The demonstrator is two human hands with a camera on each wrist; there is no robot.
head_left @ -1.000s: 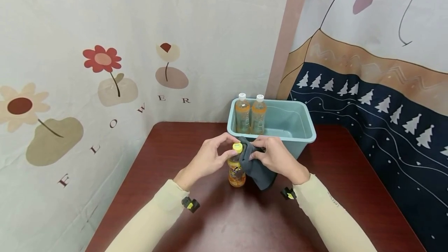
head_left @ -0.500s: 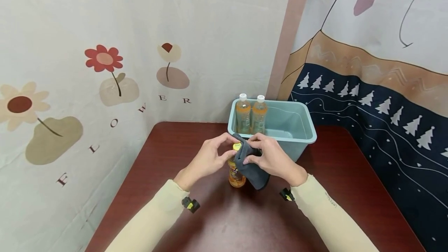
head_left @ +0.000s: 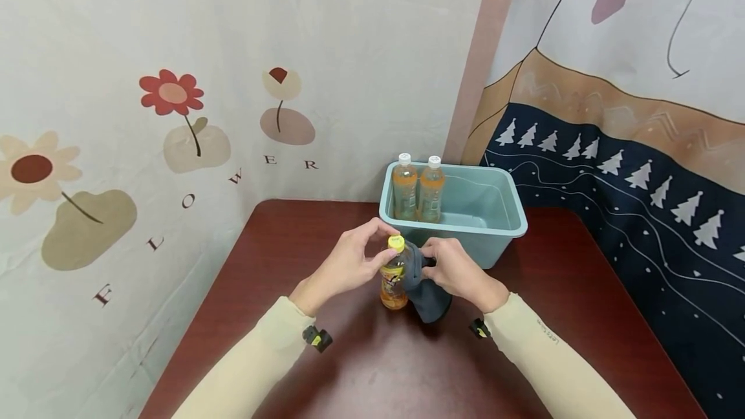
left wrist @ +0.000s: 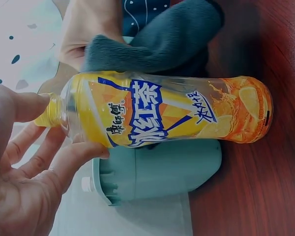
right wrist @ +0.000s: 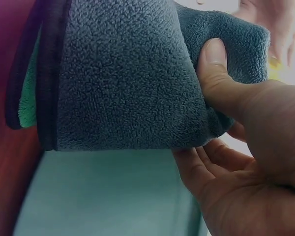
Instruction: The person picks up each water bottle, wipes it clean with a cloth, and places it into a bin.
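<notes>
An iced tea bottle (head_left: 393,286) with a yellow cap (head_left: 396,243) and an orange-yellow label stands upright on the table. My left hand (head_left: 352,262) pinches it at the cap and neck between thumb and fingers, as the left wrist view shows closely. In my right hand (head_left: 456,270) is a folded grey cloth (right wrist: 123,73) with a dark hem and a green inner side. The cloth lies against the bottle's right side, its lower end hanging toward the table. Part of the bottle's right side is hidden behind it.
Behind the hands stands a light teal plastic tub (head_left: 506,233). Two bottles (head_left: 431,193) with white caps and amber drink stand in its left end. The dark red-brown table (head_left: 302,225) backs onto a printed curtain (head_left: 349,50).
The right hand has brought the cloth left across the bottle's upper part, then back right and lower along its side. The left hand keeps its hold at the cap.
</notes>
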